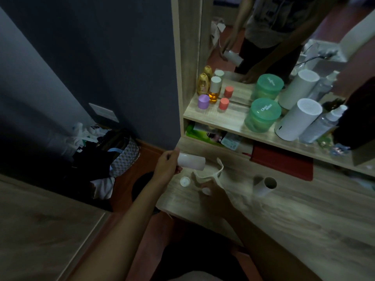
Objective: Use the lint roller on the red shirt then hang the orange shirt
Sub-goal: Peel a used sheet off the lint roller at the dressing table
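**Lint roll in left hand, roller frame in right, over the desk**

- Left hand (167,165): fingers curled round one end of a white lint roll (191,161), held roughly level just above the wooden desk (304,216), near its far-left corner.
- Right hand (215,196): motion-blurred. Appears to grip the handle of a white roller frame (209,175), whose bent wire-like part sticks up toward the roll. Exact finger spread: cannot tell from the blur.
- Roll and frame are close but apart; the roll is not seated on the frame.
- Small white round cap (185,181) lies on the desk between the two hands, just below the roll.
- Empty cardboard tube (265,186) lies on its side on the desk to the right of the right hand, open end facing the camera.
- Red shirt and orange shirt: neither can be identified in this view.
- Far shelf (229,118), in front of a mirror (263,27): yellow bottle (203,84), amber bottle with white cap (214,90), purple jar (203,101), small red-capped jar (223,103), green tub (262,115), white cylinder (298,119), clear spray bottle (324,123).
- Red flat item (284,159) sits under the shelf at the far edge of the desk.
- Left side, on the floor by the dark wall (91,57): a pile of bags and clothes (105,151), poorly lit.
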